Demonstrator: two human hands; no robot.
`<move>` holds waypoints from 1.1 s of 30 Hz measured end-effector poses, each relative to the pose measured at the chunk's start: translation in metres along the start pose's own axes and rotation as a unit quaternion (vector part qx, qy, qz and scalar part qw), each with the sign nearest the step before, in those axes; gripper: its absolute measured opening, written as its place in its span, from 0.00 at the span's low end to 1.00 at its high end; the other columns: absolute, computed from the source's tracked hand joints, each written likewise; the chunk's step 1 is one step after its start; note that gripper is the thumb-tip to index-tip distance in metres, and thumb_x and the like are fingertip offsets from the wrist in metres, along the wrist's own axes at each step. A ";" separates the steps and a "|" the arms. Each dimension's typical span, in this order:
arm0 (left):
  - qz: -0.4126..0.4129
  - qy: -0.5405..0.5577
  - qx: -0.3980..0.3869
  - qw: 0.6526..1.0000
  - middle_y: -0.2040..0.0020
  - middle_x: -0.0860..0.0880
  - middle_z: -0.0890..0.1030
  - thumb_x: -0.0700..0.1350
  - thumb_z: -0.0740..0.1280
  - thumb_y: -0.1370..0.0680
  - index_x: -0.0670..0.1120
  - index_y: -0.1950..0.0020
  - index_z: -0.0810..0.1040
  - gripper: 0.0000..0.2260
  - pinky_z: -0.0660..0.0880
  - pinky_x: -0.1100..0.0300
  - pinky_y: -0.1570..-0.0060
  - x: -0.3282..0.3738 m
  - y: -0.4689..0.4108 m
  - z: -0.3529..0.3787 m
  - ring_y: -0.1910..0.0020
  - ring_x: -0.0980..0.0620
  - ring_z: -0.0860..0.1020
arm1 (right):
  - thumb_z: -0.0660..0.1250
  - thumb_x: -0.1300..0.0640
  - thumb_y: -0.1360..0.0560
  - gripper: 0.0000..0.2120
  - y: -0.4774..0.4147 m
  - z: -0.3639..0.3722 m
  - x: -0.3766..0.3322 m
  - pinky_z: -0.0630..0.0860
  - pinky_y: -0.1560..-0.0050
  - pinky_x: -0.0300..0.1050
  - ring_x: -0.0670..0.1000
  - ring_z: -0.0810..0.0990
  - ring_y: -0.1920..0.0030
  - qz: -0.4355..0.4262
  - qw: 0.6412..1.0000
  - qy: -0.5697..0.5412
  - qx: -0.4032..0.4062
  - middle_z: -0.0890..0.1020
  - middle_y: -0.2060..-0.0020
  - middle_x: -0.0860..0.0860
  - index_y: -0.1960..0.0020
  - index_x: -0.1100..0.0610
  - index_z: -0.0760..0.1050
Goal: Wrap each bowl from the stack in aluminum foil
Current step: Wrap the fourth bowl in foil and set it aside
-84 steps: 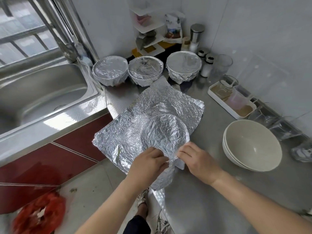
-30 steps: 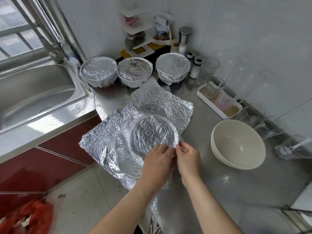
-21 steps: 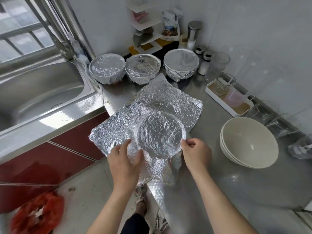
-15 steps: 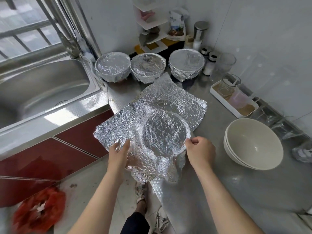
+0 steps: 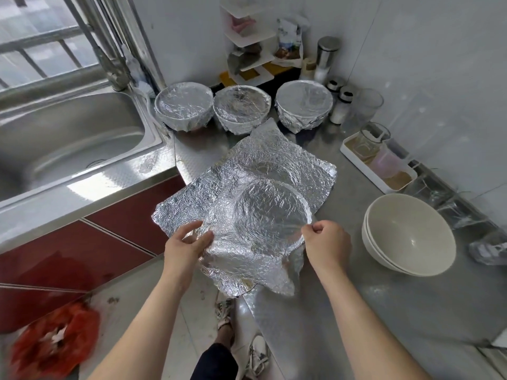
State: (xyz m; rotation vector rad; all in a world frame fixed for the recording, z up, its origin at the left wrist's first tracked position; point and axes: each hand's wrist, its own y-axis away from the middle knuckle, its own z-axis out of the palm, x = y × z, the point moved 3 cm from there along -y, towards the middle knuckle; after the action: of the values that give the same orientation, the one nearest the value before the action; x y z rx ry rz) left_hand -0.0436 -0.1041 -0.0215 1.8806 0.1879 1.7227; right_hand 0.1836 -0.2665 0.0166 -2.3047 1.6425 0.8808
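A bowl under a crinkled foil sheet [image 5: 270, 215] sits at the steel counter's corner, its round rim showing through the foil. More foil [image 5: 288, 160] lies flat behind it. My left hand [image 5: 186, 242] pinches the foil's loose left edge. My right hand [image 5: 326, 242] pinches the foil at the bowl's right rim. A stack of bare white bowls [image 5: 408, 234] stands to the right. Three foil-covered bowls stand in a row at the back: left [image 5: 183, 108], middle [image 5: 241, 108], right [image 5: 303, 105].
A steel sink [image 5: 68, 138] with a tap lies to the left. A white tray [image 5: 378, 163] with cups, shakers and a white rack [image 5: 247, 50] line the back wall. The counter edge drops to red cabinets and a tiled floor.
Both hands were together at the bowl's near rim; they have moved apart, the left to the foil's left edge, the right to the right rim. The near foil now hangs down over the bowl's side.
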 end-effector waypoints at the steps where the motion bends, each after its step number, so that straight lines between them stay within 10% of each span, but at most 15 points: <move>1: 0.004 -0.015 0.011 1.000 0.57 0.38 0.78 0.36 0.74 0.27 0.42 0.38 0.78 0.18 0.78 0.63 0.65 0.001 -0.001 -0.002 0.62 0.51 0.82 | 0.66 0.54 0.25 0.13 -0.001 0.001 0.002 0.72 0.62 0.50 0.61 0.76 0.63 -0.003 1.000 0.000 -0.006 0.82 0.66 0.59 0.62 0.63 0.79; 7: 0.234 -0.360 0.138 0.893 0.54 0.49 0.74 0.47 0.74 0.26 0.49 0.41 0.80 0.14 0.67 0.57 0.56 0.032 0.020 0.009 0.56 0.49 0.74 | 0.70 0.53 0.25 0.11 0.008 -0.014 0.002 0.68 0.55 0.43 0.53 0.75 0.54 -0.186 0.982 0.001 0.028 0.76 0.52 0.51 0.45 0.55 0.78; 14: 0.497 -0.494 -0.197 0.686 0.55 0.52 0.80 0.56 0.66 0.25 0.50 0.51 0.85 0.12 0.74 0.57 0.59 0.009 0.053 0.091 0.54 0.50 0.75 | 0.75 0.56 0.29 0.06 0.024 -0.004 -0.001 0.76 0.51 0.47 0.52 0.75 0.51 -0.408 0.901 0.073 -0.124 0.79 0.55 0.47 0.53 0.55 0.83; 33: 0.601 -0.522 -0.143 0.588 0.65 0.50 0.75 0.37 0.74 0.31 0.45 0.64 0.78 0.07 0.67 0.57 0.63 0.008 0.065 0.113 0.64 0.49 0.70 | 0.60 0.67 0.25 0.09 0.025 -0.007 0.003 0.74 0.61 0.50 0.56 0.75 0.59 -0.635 0.760 0.136 0.028 0.77 0.61 0.54 0.60 0.59 0.76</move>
State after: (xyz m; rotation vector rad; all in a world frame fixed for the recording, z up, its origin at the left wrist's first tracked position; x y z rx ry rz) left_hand 0.0475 -0.1897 0.0174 2.4914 -2.0701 0.6454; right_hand 0.1640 -0.2817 0.0255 -2.7281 -0.1451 0.1346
